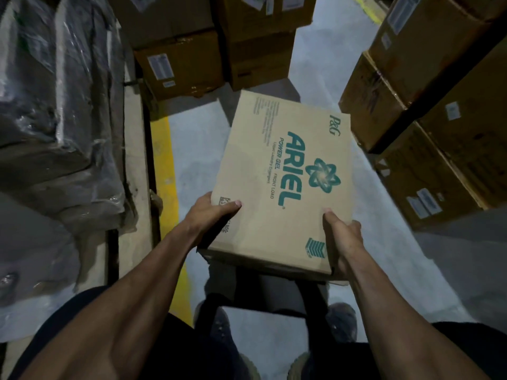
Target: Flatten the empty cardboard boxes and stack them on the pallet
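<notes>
I hold the box (282, 182) out in front of me above the floor (197, 149), its broad printed face up; my left hand (212, 215) grips the near left edge, thumb lying on top beside a small printed code, fingers hidden under the side; my right hand (344, 237) grips the near right corner, thumb on top, fingers curled round the edge out of sight. The print is teal and reads sideways to me: "ARIEL", "POWER GEL", "FRONT LOAD", a flower-like atom logo, "P&G" at the far right corner, a block of small text at the far left that I cannot read, and a stacking symbol by my right thumb. Brown cartons (178, 72) with white labels stand ahead, and more cartons (428, 133) stack close on my right; wrapped goods (55, 91) crowd the left; a yellow line (167, 165) runs along the floor; the open aisle lies between, narrow, straight ahead.
</notes>
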A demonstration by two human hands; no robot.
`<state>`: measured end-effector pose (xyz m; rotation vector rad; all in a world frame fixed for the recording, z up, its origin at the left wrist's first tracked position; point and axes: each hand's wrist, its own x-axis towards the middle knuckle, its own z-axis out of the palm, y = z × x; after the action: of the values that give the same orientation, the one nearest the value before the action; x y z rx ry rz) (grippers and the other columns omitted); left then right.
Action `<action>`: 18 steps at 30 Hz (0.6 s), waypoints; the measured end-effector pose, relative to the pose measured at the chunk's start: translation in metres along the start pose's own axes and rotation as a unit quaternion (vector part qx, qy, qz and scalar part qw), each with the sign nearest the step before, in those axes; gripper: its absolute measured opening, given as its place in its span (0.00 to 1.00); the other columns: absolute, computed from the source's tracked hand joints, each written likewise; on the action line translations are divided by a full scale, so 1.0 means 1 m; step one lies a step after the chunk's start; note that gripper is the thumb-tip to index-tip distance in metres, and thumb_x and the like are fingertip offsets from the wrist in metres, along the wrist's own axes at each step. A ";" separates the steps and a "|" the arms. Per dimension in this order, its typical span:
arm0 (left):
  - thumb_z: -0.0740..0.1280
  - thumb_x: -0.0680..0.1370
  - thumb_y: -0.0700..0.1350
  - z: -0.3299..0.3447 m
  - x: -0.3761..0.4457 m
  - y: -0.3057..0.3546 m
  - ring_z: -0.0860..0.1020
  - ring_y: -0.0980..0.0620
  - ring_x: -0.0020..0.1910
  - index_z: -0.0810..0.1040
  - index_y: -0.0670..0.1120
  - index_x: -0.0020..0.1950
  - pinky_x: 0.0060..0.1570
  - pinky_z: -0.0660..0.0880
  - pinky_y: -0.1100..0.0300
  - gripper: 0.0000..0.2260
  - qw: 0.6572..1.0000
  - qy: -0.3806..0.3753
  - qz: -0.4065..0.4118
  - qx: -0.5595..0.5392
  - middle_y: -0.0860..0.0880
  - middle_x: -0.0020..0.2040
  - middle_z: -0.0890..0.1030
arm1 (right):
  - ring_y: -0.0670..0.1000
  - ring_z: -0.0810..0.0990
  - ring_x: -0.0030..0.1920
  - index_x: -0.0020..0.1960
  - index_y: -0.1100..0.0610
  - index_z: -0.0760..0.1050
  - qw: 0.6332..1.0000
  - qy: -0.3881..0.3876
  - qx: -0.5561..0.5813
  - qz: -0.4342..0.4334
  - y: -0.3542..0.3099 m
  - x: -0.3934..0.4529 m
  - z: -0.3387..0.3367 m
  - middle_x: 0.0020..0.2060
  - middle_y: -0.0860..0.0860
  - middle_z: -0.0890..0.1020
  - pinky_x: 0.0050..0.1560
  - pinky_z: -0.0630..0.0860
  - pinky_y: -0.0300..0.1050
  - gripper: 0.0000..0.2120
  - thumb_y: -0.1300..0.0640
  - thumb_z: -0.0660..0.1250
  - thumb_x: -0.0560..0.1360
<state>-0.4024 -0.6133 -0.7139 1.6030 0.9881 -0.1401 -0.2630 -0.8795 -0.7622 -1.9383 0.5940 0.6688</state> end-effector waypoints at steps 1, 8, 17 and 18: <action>0.77 0.66 0.60 -0.006 -0.003 0.007 0.84 0.47 0.44 0.81 0.50 0.53 0.45 0.82 0.48 0.22 0.999 0.018 0.011 0.031 0.49 0.48 0.85 | 0.61 0.84 0.50 0.64 0.53 0.67 1.000 -0.014 0.023 -0.001 -0.003 -0.004 0.003 0.55 0.57 0.81 0.50 0.83 0.62 0.43 0.30 0.71 0.57; 0.60 0.64 0.77 -0.024 -0.038 0.090 0.81 0.41 0.48 0.78 0.52 0.56 0.50 0.77 0.52 0.34 0.907 0.134 0.085 0.390 0.48 0.49 0.84 | 0.60 0.86 0.48 0.62 0.58 0.79 0.979 -0.182 0.094 0.005 -0.007 -0.005 0.023 0.49 0.59 0.86 0.44 0.81 0.52 0.21 0.43 0.67 0.78; 0.57 0.79 0.65 0.033 -0.056 0.085 0.79 0.40 0.54 0.70 0.42 0.62 0.47 0.72 0.51 0.27 0.825 0.207 0.153 0.503 0.42 0.57 0.79 | 0.60 0.70 0.69 0.77 0.50 0.60 0.985 -0.148 -0.086 -0.024 0.000 0.027 0.053 0.72 0.56 0.70 0.71 0.67 0.63 0.46 0.24 0.50 0.67; 0.56 0.80 0.64 0.037 -0.056 0.085 0.78 0.39 0.55 0.69 0.41 0.64 0.49 0.72 0.50 0.28 0.840 0.201 0.151 0.480 0.41 0.60 0.77 | 0.59 0.70 0.70 0.78 0.48 0.61 0.982 -0.162 -0.089 -0.038 -0.017 0.010 0.050 0.73 0.54 0.70 0.72 0.66 0.63 0.48 0.22 0.49 0.65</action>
<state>-0.3669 -0.6694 -0.6285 2.7883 1.0174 -0.0808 -0.2546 -0.8282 -0.7778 -1.9487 0.2640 0.9919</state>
